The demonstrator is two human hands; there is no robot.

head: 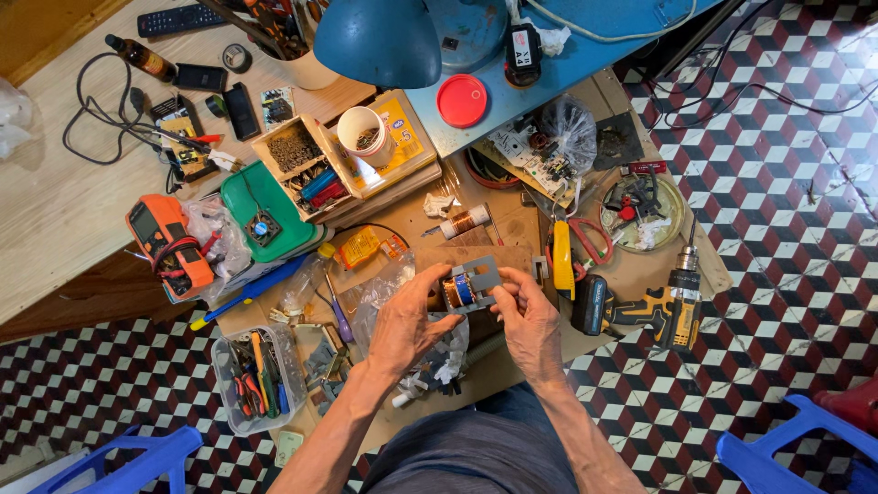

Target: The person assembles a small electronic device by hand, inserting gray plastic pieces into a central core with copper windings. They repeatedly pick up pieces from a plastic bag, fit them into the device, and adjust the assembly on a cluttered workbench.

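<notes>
Head view: coil [466, 287] with grey plate held between both hands above the cluttered bench [55, 210]; left hand [407, 322] fingers clamped on its left side, right hand [529, 320] fingers pinching its right edge.

Both hands hold a small transformer [468, 285] with a copper-coloured coil and grey metal plates above the cluttered surface [64, 197]: the left hand [409, 322] grips its left side, the right hand [529, 316] pinches its right edge. Just right of them lie a yellow-handled tool [562, 259] and a yellow-and-black cordless drill [663, 306]. An orange multimeter [163, 240] sits far left, a clear box of tools [253, 378] lower left.
</notes>
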